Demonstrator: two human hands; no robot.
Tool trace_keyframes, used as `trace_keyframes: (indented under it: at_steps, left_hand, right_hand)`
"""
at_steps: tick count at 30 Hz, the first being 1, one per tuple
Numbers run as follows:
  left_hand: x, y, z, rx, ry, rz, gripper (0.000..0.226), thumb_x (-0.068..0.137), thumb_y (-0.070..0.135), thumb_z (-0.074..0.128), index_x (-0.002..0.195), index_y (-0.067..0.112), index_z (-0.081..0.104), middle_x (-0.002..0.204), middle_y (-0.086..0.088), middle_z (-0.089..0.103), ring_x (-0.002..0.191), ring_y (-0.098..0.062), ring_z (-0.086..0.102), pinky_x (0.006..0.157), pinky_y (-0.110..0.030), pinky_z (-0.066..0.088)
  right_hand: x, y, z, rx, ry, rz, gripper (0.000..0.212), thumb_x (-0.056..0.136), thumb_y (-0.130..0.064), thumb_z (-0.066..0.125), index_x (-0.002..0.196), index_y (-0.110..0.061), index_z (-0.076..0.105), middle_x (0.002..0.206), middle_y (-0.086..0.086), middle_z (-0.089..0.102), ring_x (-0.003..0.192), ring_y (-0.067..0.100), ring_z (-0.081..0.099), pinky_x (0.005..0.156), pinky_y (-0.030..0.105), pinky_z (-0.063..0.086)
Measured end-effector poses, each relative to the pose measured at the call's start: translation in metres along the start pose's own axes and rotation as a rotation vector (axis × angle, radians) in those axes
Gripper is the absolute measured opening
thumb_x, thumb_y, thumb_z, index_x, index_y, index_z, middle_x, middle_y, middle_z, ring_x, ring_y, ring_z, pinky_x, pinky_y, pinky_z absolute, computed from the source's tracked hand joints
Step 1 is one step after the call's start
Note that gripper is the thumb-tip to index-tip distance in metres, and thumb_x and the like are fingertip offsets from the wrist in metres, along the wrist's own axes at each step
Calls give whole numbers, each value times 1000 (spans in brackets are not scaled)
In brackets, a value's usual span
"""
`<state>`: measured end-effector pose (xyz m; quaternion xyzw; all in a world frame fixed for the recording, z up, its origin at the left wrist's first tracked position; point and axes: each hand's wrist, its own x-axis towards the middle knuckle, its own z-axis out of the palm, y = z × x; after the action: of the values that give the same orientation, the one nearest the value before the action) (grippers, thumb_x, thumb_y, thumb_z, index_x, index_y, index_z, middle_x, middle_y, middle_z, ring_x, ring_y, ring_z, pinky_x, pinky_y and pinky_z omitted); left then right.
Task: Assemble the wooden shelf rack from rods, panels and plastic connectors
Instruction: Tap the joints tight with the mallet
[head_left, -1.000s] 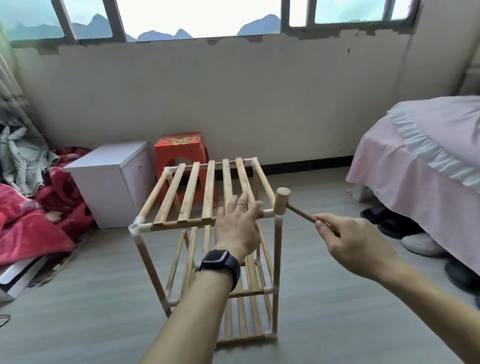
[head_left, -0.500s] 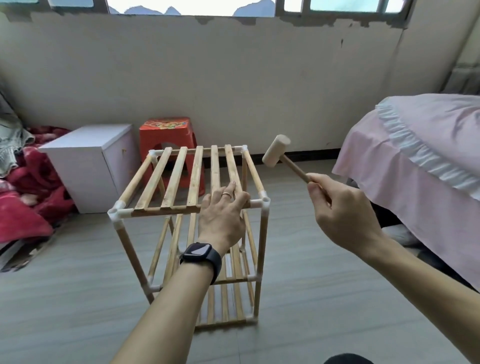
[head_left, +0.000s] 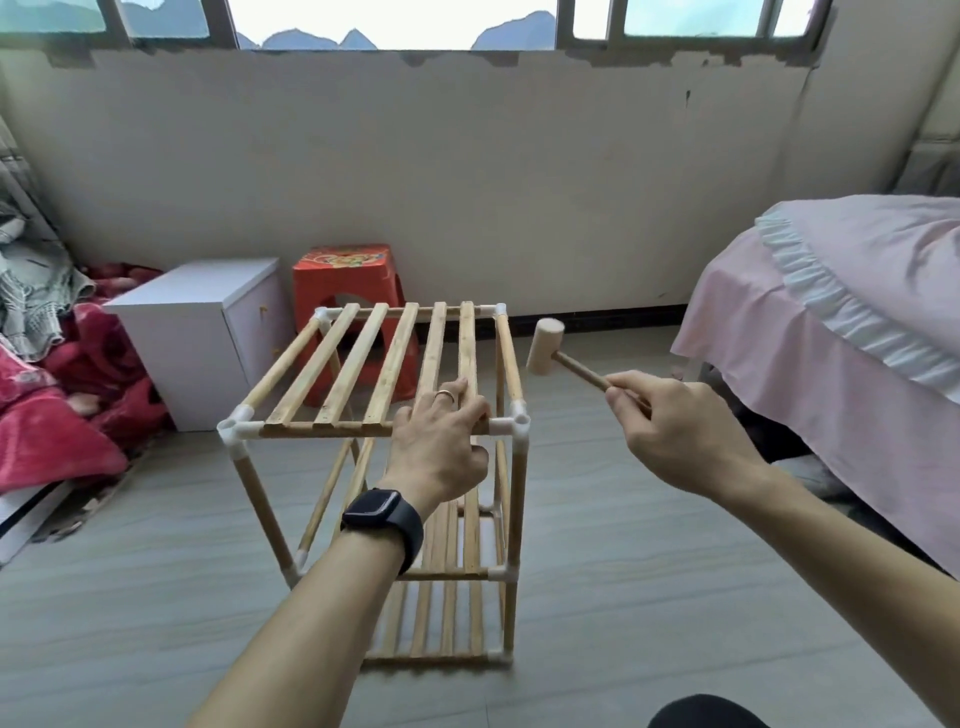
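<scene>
The wooden shelf rack stands upright on the floor, with slatted panels at three levels and white plastic connectors at its corners. My left hand lies on the near right part of the top panel, fingers curled over the front rod beside the near right connector. My right hand grips the handle of a small wooden mallet. The mallet head hangs in the air to the right of the rack's top edge, above and behind that connector, touching nothing.
A white cabinet and a red plastic stool stand behind the rack by the wall. Red bedding is piled at the left. A bed with a pink cover fills the right side. Grey floor surrounds the rack.
The mallet rested on the near right connector a second ago, then was raised. It now sits lower and farther right than half a second ago. My left hand has stayed on the top panel.
</scene>
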<state>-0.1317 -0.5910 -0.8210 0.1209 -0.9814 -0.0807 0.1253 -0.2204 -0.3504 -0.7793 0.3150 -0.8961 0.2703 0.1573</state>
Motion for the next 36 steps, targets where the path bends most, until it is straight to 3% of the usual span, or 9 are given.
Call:
trace_keyframes:
  at_steps: [8,11,15,18,22,26,30,34,36]
  left_hand:
    - [-30,-27,-83,42,-166,-26,32,83,30,42,62,23,65,91,12,62,83,-9,57,66,-29,45]
    - [-12,-18,-94,47,-151,-105,23,88,32,49,80,30,70,84,12,68,78,-11,62,64,-30,53]
    - [23,6,-70,56,-201,-144,46,94,58,47,132,31,55,132,-5,59,117,-27,56,100,-48,49]
    - [39,25,-37,71,-273,-222,85,87,79,41,156,35,22,162,-10,29,149,-42,21,113,-73,17]
    - [44,31,-5,136,-210,-255,79,93,71,37,158,43,2,167,-9,16,153,-45,-3,110,-80,-1]
    - [41,25,3,167,-169,-231,78,95,64,40,157,42,0,165,-9,22,153,-45,-1,111,-79,1]
    - [39,26,3,167,-151,-223,79,95,62,43,157,41,1,165,-10,22,153,-45,0,110,-79,2]
    - [36,28,1,168,-165,-217,81,95,61,45,158,40,-1,166,-11,19,153,-44,-2,111,-78,2]
    - [35,27,0,170,-163,-216,81,95,59,46,158,40,-2,166,-10,19,153,-44,-2,112,-78,2]
  right_hand:
    - [9,-13,28,831,-188,273,24,107,-20,48,115,-32,67,103,14,68,49,5,52,45,19,43]
    - [24,-33,25,1187,-317,346,32,99,-45,54,114,-21,71,110,11,65,62,12,59,54,24,47]
    - [53,-44,5,1462,-479,326,85,67,-67,71,130,-12,56,107,9,64,70,15,64,64,29,53]
    - [69,-44,-3,1157,-255,214,57,84,-48,77,120,-8,59,99,8,70,66,16,69,61,27,55]
    - [81,-29,2,483,210,2,33,108,-38,46,98,-12,63,60,0,67,48,11,65,51,20,50]
    - [94,-16,6,231,114,-30,31,110,-33,36,100,-14,59,66,0,62,56,13,61,56,20,44]
    - [101,-17,5,362,424,-136,24,107,-27,37,98,-15,55,62,-10,55,51,0,59,51,7,39]
    - [88,-25,29,174,90,-128,27,109,-25,39,104,-5,56,68,1,61,57,19,61,58,40,49]
    - [98,-33,24,223,201,-125,33,109,-30,36,104,-6,58,68,-3,61,59,19,64,59,35,53]
